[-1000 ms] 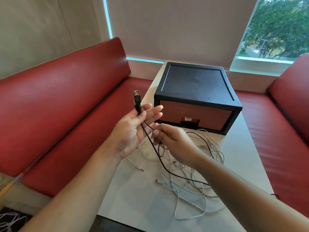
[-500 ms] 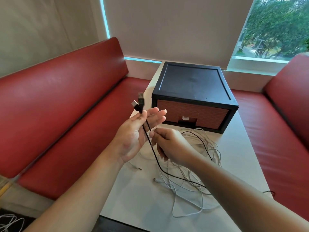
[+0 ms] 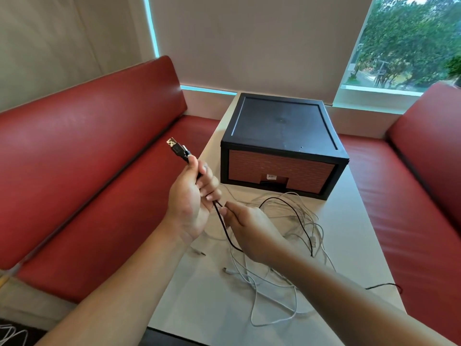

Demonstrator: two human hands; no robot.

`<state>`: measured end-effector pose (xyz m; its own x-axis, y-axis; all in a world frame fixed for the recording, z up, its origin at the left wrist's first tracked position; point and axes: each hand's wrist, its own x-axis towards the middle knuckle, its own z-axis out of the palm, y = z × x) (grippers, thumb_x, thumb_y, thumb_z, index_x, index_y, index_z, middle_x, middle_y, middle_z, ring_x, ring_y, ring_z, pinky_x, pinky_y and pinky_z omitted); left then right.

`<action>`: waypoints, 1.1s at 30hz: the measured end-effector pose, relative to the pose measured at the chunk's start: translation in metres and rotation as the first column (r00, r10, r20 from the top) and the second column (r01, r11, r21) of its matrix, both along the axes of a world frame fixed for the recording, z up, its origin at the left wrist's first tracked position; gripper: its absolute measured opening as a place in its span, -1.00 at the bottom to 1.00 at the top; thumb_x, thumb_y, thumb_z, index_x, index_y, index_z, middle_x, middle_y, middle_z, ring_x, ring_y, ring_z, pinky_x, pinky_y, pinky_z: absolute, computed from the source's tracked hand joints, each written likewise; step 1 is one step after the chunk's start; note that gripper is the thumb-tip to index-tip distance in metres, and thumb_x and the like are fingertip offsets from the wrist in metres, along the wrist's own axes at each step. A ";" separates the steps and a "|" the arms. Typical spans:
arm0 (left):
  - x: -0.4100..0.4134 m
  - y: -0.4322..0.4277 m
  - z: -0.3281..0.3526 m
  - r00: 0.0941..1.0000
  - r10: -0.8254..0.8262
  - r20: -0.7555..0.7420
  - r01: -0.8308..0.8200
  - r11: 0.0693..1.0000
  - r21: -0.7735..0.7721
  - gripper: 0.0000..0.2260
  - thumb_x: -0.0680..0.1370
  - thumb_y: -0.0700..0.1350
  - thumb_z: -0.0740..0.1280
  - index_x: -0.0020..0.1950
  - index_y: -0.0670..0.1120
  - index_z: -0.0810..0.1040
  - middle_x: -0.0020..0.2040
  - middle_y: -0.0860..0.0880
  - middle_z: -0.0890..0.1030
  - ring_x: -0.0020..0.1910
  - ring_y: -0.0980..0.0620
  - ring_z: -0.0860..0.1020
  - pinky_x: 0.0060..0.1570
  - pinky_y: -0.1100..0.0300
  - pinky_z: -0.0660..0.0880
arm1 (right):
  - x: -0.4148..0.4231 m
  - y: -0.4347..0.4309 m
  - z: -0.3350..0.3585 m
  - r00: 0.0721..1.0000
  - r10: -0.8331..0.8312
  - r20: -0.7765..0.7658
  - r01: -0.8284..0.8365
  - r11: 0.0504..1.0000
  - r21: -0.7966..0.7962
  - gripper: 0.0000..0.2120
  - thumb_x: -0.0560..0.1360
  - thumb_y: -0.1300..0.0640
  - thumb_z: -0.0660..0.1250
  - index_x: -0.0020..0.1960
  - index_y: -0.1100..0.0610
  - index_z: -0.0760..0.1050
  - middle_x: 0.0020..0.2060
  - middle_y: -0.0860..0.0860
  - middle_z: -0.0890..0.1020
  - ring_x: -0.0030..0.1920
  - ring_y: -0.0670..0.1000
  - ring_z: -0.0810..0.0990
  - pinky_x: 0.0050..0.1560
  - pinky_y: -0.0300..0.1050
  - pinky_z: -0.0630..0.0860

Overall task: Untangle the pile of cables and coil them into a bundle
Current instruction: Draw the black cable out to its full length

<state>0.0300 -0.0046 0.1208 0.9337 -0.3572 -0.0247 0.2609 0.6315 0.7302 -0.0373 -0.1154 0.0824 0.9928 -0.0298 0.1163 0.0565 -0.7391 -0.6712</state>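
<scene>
A black cable (image 3: 303,228) runs from my hands down into a tangle of white cables (image 3: 279,278) lying on the white table (image 3: 199,305). My left hand (image 3: 192,198) grips both black plug ends (image 3: 178,149), which stick up above its thumb. Just below it, my right hand (image 3: 245,226) pinches the black cable between thumb and fingers. Both hands hover above the table's left half, in front of the box.
A black box (image 3: 283,143) with a brick-patterned drawer front stands at the table's far end. Red benches (image 3: 82,171) flank the table on both sides. A loose black cable end (image 3: 384,285) hangs over the right edge. More white cable (image 3: 12,335) lies on the floor.
My left hand's fingers have curled round the black cable ends, which it held with straight fingers before. My right hand has slid a little lower along the cable.
</scene>
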 end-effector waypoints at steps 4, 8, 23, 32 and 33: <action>0.001 -0.002 0.001 0.995 0.103 0.019 -0.104 0.994 0.040 -0.61 0.70 0.07 0.00 -0.28 -0.04 0.30 -0.49 0.09 0.15 -0.55 0.17 0.08 -0.55 0.29 0.02 | -0.001 -0.006 -0.003 0.998 0.027 0.057 -0.021 0.994 -0.105 -0.65 0.65 -0.08 0.04 -0.16 0.13 0.36 -0.27 0.07 0.59 -0.23 0.16 0.53 -0.17 0.08 0.49; 0.013 0.010 0.011 0.981 0.193 0.034 -0.194 0.980 0.046 -0.61 0.70 0.07 0.01 -0.28 -0.03 0.30 -0.48 0.09 0.13 -0.55 0.17 0.07 -0.60 0.31 0.05 | -0.003 -0.026 -0.008 1.000 -0.012 0.020 0.015 0.984 -0.175 -0.64 0.65 -0.10 0.01 -0.18 0.10 0.35 -0.32 0.03 0.56 -0.28 0.11 0.52 -0.25 0.00 0.46; 0.036 0.042 0.027 0.941 0.337 -0.035 -0.338 0.940 -0.042 -0.60 0.69 0.09 0.07 -0.32 0.00 0.33 -0.48 0.10 0.13 -0.55 0.15 0.06 -0.59 0.30 0.06 | -0.007 -0.097 -0.042 0.987 -0.162 -0.006 0.149 0.924 -0.353 -0.67 0.64 -0.11 0.01 -0.27 -0.06 0.29 -0.34 -0.12 0.51 -0.27 -0.02 0.49 -0.27 -0.07 0.44; 0.021 0.023 0.031 0.966 0.256 -0.014 -0.257 0.966 -0.036 -0.61 0.70 0.08 0.03 -0.30 -0.02 0.31 -0.48 0.09 0.13 -0.55 0.16 0.06 -0.61 0.31 0.06 | 0.001 -0.087 0.003 0.807 0.069 -0.587 -0.373 0.829 -0.415 -0.66 0.58 -0.11 0.21 0.29 0.01 0.41 0.11 -0.06 0.57 0.06 -0.03 0.53 0.14 -0.08 0.48; 0.019 0.021 0.034 0.970 0.243 -0.010 -0.243 0.969 -0.042 -0.61 0.70 0.08 0.03 -0.29 -0.02 0.31 -0.48 0.09 0.13 -0.55 0.16 0.06 -0.60 0.32 0.06 | 0.002 -0.080 0.012 0.829 0.144 -0.540 -0.364 0.873 -0.326 -0.56 0.55 -0.15 0.24 0.36 -0.01 0.33 0.17 -0.07 0.55 0.11 -0.04 0.52 0.19 -0.06 0.47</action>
<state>0.0486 0.0166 0.1544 0.9925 -0.1208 -0.0186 0.0991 0.7069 0.7003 -0.0349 -0.1956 0.0942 0.8834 0.1709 -0.4364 0.0305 -0.9501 -0.3104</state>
